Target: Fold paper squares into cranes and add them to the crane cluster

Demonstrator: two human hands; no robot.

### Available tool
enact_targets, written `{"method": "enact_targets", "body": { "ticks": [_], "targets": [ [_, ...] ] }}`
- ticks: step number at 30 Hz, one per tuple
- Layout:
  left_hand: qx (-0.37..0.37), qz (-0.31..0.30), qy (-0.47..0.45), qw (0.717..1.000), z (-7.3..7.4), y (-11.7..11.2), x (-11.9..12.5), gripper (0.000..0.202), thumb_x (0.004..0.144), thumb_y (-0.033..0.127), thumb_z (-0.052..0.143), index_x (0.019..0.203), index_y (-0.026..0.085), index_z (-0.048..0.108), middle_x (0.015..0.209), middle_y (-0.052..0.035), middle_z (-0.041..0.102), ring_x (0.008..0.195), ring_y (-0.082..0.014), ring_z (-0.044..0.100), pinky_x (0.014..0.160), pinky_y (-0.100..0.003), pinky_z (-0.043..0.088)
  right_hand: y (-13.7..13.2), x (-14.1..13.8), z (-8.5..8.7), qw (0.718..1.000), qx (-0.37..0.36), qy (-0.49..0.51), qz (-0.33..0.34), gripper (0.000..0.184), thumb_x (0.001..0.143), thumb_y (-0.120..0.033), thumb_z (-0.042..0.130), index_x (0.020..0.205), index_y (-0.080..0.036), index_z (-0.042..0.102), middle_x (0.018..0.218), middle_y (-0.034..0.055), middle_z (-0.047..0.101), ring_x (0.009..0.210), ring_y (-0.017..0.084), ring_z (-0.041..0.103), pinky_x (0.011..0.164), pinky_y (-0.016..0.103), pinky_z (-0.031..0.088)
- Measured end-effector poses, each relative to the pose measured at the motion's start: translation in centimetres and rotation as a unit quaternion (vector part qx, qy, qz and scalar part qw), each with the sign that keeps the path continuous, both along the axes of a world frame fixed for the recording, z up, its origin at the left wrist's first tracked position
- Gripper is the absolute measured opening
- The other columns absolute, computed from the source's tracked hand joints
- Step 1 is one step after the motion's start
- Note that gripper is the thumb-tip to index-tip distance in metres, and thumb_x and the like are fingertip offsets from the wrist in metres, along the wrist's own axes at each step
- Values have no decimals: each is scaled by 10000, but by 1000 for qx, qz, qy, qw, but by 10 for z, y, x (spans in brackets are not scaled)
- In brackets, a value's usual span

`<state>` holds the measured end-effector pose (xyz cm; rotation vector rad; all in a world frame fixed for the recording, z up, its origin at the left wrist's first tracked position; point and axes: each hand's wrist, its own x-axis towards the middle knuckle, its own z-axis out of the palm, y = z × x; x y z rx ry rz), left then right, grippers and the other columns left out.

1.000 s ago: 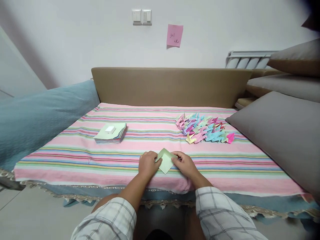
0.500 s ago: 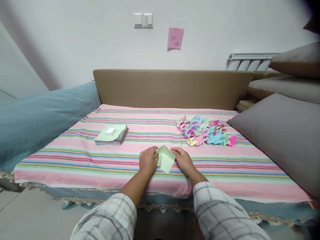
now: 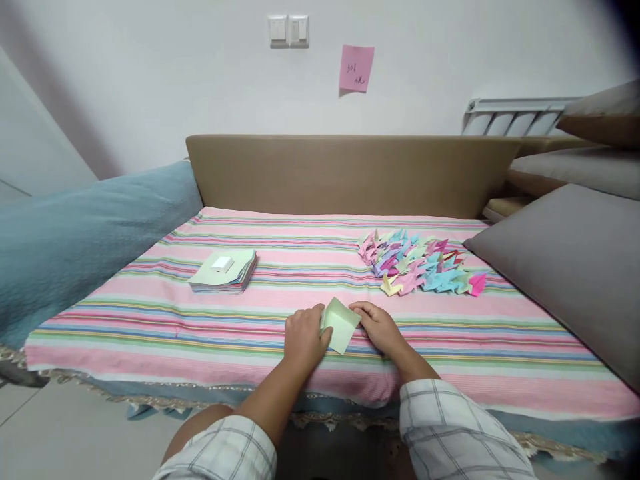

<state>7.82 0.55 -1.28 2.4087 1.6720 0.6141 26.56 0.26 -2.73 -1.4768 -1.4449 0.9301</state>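
Observation:
A folded pale green paper square (image 3: 341, 325) lies on the striped cloth (image 3: 450, 360) near its front edge. My left hand (image 3: 305, 337) pinches the paper's left side with curled fingers. My right hand (image 3: 381, 327) holds its right corner between thumb and fingers. Both hands rest on the cloth. A heap of several coloured folded paper cranes (image 3: 419, 262) sits farther back to the right. To the back left lies a stack of flat paper sheets (image 3: 223, 271) with a small white block on top.
A grey cushion (image 3: 570, 280) borders the cloth on the right, and a blue blanket (image 3: 75, 233) lies on the left. Behind the cloth stands a tan headboard (image 3: 350, 170). On the wall is a pink sticky note (image 3: 357, 68).
The green paper has been folded smaller, from an open diamond to a compact shape. Both hands stayed on it and shifted slightly right in view.

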Motion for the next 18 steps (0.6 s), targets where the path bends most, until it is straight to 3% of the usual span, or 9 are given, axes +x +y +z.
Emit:
{"method": "enact_targets", "body": {
  "ticks": [7,11,14,18],
  "targets": [
    [-32,8,-82,996,-4,1,4,555,736,211,587,1266,209,422,953,-52,618,932,-224,553,897,-393,331,-2,-3,0,1000,7,2,-1,334,798,-413,451,963,-180,624,693,8,630,572,147,563,538,259,432],
    [-30,-5,-166,986,-6,10,4,603,710,96,538,1287,189,392,1074,-78,564,971,-199,534,877,-341,391,-3,-9,0,999,3,55,-1,345,786,-419,464,977,-169,605,764,32,659,596,155,588,539,264,450],
    [-35,-5,-214,976,-6,19,0,600,704,70,522,1278,195,397,1069,-60,554,890,-162,544,822,-298,432,-3,-12,0,998,21,52,10,315,798,-398,458,962,-175,610,846,48,679,709,178,622,631,285,480],
    [-51,-6,-223,973,-4,26,-5,546,711,99,538,1236,213,440,1026,-33,583,756,-136,542,762,-294,454,-2,-11,-2,996,84,-24,13,257,819,-332,443,935,-210,637,965,40,676,908,203,604,799,318,454]
  ]
}}
